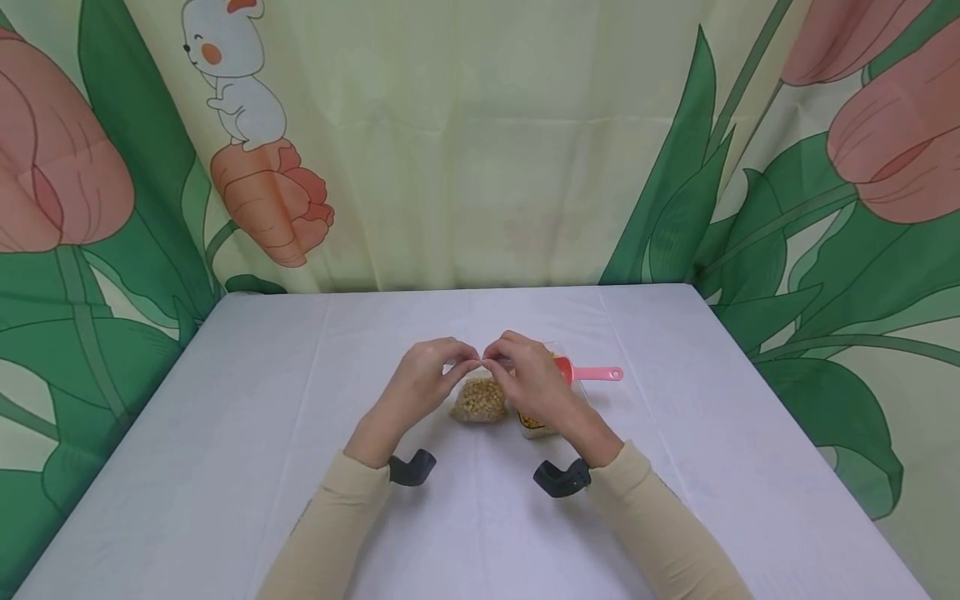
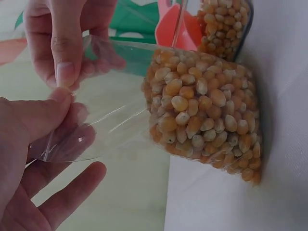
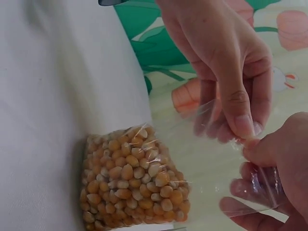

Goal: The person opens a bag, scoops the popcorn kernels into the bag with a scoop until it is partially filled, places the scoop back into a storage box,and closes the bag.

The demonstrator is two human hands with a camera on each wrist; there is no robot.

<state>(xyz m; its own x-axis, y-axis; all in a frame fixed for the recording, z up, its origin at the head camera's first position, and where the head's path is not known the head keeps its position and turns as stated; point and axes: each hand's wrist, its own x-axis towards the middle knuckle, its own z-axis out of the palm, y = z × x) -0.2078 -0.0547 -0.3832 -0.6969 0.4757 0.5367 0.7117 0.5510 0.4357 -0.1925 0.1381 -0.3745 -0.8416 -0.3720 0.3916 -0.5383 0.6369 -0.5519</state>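
A clear plastic bag (image 1: 480,402) stands on the table, its lower part filled with yellow corn kernels (image 2: 202,103). Thumb and fingers of my left hand (image 1: 423,377) pinch one side of the bag's top edge. Beside it, my right hand (image 1: 536,379) pinches the same edge, and the two thumb tips nearly meet in the middle. Above the kernels, the see-through upper part of the bag (image 3: 207,163) is stretched upward between the hands. In the left wrist view, some fingers of the left hand (image 2: 24,130) show through the film.
Partly behind my right hand is a clear container (image 1: 534,432) of corn kernels. A pink scoop (image 1: 598,373) lies in it, its handle pointing right. A white cloth covers the table (image 1: 247,433), and a printed curtain (image 1: 465,167) hangs behind.
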